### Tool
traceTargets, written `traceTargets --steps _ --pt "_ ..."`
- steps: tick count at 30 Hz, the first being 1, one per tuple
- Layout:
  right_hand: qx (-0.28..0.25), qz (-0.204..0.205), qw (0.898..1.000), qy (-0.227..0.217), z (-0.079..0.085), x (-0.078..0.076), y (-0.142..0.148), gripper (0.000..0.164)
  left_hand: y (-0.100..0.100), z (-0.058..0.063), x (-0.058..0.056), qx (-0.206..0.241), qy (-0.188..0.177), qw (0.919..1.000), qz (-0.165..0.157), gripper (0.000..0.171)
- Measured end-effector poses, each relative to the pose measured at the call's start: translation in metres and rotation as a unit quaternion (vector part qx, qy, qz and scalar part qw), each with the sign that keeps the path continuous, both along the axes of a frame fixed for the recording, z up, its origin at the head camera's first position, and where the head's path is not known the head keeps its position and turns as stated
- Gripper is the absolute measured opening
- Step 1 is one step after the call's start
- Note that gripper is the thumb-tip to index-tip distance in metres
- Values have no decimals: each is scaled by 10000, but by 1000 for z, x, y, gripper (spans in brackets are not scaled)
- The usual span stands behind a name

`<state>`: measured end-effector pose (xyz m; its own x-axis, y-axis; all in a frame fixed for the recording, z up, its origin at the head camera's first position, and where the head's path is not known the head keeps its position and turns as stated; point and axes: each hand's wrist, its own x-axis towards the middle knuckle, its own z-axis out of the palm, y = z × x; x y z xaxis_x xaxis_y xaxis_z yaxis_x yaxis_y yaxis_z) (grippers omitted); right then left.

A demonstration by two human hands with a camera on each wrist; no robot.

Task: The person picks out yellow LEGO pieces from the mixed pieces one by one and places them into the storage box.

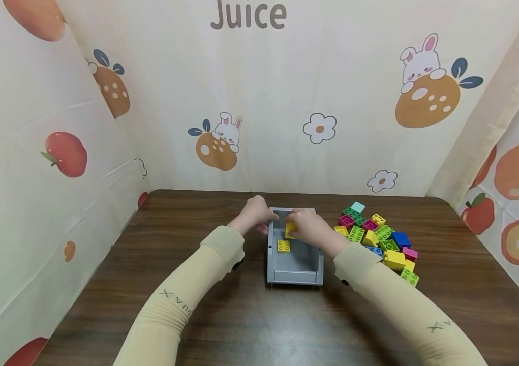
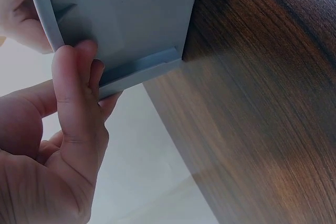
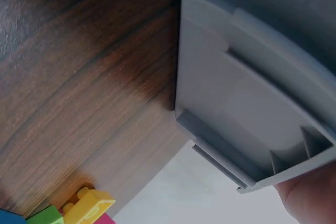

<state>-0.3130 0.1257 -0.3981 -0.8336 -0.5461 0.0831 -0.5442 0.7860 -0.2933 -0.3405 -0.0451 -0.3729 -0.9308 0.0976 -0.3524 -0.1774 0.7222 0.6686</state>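
Observation:
A grey plastic box (image 1: 295,279) stands on the table in the head view. My left hand (image 1: 255,213) grips its far left corner; in the left wrist view the fingers (image 2: 68,87) bend over the grey rim. Over the box's far half, my right hand (image 1: 310,229) pinches a yellow toy brick (image 1: 289,230), partly covered by the fingers. A smaller yellow studded brick (image 1: 283,246) lies inside the box, just nearer to me. The right wrist view shows mostly the box's outer side (image 3: 247,108), with a bit of hand (image 3: 312,195) at the lower right.
A loose pile of coloured toy bricks (image 1: 384,239) lies to the right of the box, close to my right forearm. The brown wooden table (image 1: 222,315) ends at a back edge against a printed curtain (image 1: 268,91).

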Motion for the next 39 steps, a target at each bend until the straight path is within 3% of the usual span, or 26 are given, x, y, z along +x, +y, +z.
traceTargets --steps 11,22,39 --pt "470 100 9987 162 -9 -3 -6 31 2 0 1 -119 140 9998 -6 22" --pt "763 -11 9971 73 -8 -1 -8 33 1 0 0 -29 33 10000 68 22" --pt "697 -37 9974 -157 2 0 -7 34 2 1 1 -61 -5 10000 44 24"
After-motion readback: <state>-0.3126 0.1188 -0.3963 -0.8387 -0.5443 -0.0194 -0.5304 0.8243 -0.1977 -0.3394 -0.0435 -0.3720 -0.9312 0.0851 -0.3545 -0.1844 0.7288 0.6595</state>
